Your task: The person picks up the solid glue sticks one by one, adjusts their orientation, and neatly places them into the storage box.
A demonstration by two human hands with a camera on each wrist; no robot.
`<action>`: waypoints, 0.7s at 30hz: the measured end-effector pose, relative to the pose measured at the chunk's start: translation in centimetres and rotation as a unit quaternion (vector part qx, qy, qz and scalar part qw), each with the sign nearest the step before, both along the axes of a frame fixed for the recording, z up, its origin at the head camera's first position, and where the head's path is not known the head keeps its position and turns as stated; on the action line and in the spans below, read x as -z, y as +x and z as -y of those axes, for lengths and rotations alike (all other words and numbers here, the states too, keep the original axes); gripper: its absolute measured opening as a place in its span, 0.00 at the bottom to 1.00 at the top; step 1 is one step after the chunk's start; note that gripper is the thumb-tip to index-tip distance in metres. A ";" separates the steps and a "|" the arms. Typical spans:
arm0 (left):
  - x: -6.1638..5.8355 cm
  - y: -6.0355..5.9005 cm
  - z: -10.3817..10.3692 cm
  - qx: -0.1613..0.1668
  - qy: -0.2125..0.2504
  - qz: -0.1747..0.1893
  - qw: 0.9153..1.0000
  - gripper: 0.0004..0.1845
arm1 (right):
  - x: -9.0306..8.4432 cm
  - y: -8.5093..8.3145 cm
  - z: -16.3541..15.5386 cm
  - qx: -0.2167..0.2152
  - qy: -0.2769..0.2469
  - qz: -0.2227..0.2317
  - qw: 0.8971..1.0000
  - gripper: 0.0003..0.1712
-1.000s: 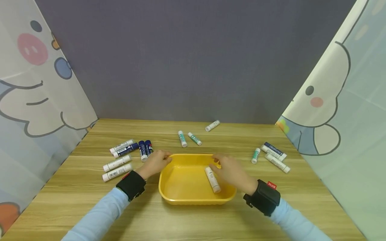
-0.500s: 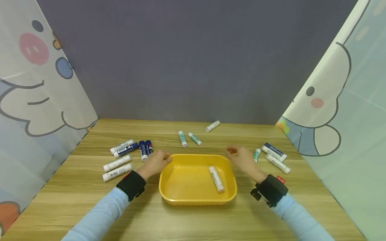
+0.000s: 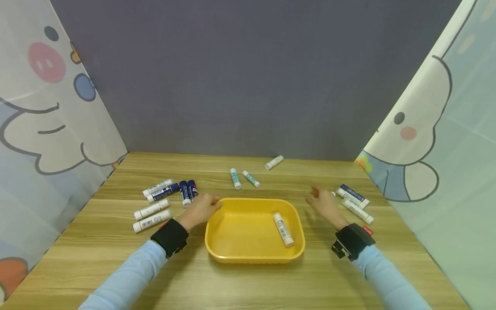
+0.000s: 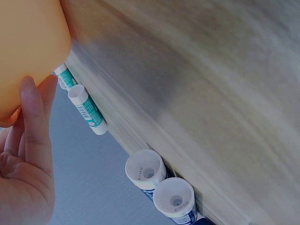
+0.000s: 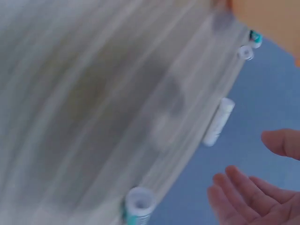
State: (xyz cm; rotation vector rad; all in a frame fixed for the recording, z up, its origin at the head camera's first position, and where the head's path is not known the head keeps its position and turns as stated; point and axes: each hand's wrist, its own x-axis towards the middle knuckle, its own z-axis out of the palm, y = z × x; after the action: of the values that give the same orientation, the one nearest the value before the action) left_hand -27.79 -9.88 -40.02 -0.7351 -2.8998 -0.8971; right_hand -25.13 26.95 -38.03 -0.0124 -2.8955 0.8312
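Note:
My left hand (image 3: 199,211) holds the back left corner of the yellow tray (image 3: 253,260); in the left wrist view its fingertips lie against the tray's wall. A white glue stick (image 3: 283,229) lies inside the tray, near the right wall. Right of the tray, my right hand (image 3: 325,206) is above the table with nothing between thumb and fingers. It mostly covers a small green-labelled glue stick in the head view, which shows at the bottom of the right wrist view as a green-labelled glue stick (image 5: 138,207). Beyond it lie a navy-and-white glue stick (image 3: 352,196) and a white glue stick (image 3: 357,210).
On the left lie several white glue sticks (image 3: 152,208) and navy glue sticks (image 3: 184,193). Behind the tray are two green-labelled glue sticks (image 3: 235,178) and a small white glue stick (image 3: 274,162). A grey panel (image 3: 248,86) closes off the back.
My right hand has let go of the white glue stick in the tray and moved right, out over the table. That stick has rolled slightly right. My left hand has stayed at the rim.

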 end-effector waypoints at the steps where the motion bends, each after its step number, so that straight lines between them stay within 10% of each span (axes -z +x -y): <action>1: 0.0 0.0 0.0 -0.001 0.001 0.001 1.000 0.13 | 0.2 0.0 -0.3 0.003 -0.001 0.007 1.000 0.30; 21: 0.1 0.0 -0.1 0.001 0.003 -0.007 1.000 0.13 | 1.2 -0.7 -5.3 0.056 0.022 0.051 0.997 0.35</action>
State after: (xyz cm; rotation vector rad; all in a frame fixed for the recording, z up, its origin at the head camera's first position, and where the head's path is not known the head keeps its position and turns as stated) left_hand -27.75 -9.83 -40.16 -0.7396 -2.8831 -0.8963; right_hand -25.87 32.25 -39.19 -0.2171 -2.9747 0.7698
